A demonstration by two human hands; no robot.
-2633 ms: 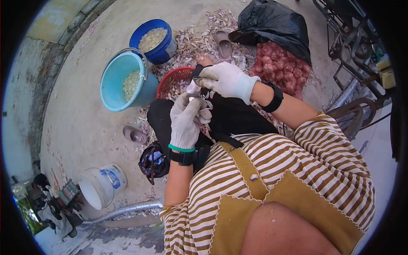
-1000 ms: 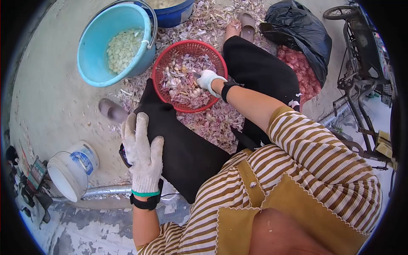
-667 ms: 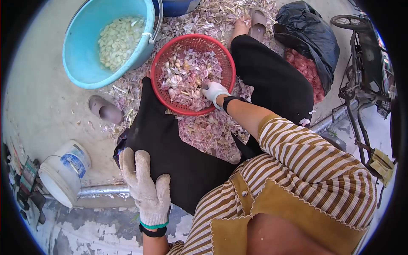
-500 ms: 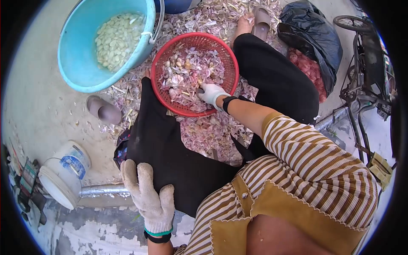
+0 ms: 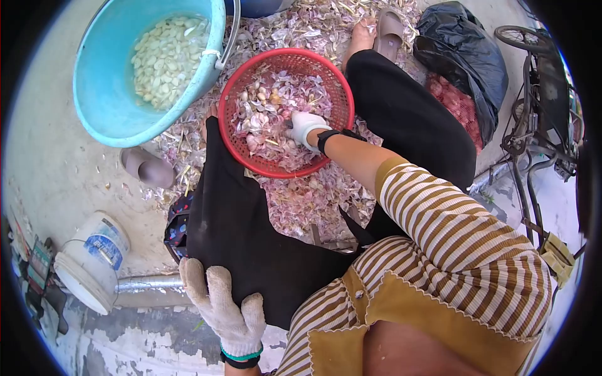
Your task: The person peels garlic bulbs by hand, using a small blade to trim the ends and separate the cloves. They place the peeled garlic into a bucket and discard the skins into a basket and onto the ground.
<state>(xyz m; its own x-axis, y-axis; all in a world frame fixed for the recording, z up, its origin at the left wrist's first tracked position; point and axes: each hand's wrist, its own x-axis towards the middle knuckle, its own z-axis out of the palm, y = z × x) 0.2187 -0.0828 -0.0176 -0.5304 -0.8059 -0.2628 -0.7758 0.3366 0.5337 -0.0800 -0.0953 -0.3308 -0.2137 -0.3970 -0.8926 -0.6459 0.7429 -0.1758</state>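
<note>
Garlic (image 5: 258,120) in basket (image 5: 340,100) | left hand (image 5: 224,308) spread | right hand (image 5: 305,129) grip unclear | bucket label (image 5: 105,250) unreadable

Pale beige concrete floor (image 5: 56,163), dusty, w/ scattered flecks. Silver-grey metal pipe (image 5: 147,284) runs along its lower edge; below, a grey surface w/ flaking white paint (image 5: 163,335). Far R: dark metal bike frame (image 5: 527,119) w/ small black spoked wheel (image 5: 522,39). L edge: dark mixed clutter (image 5: 41,276), details unclear. Light bright & even, prob. daylight.
</note>
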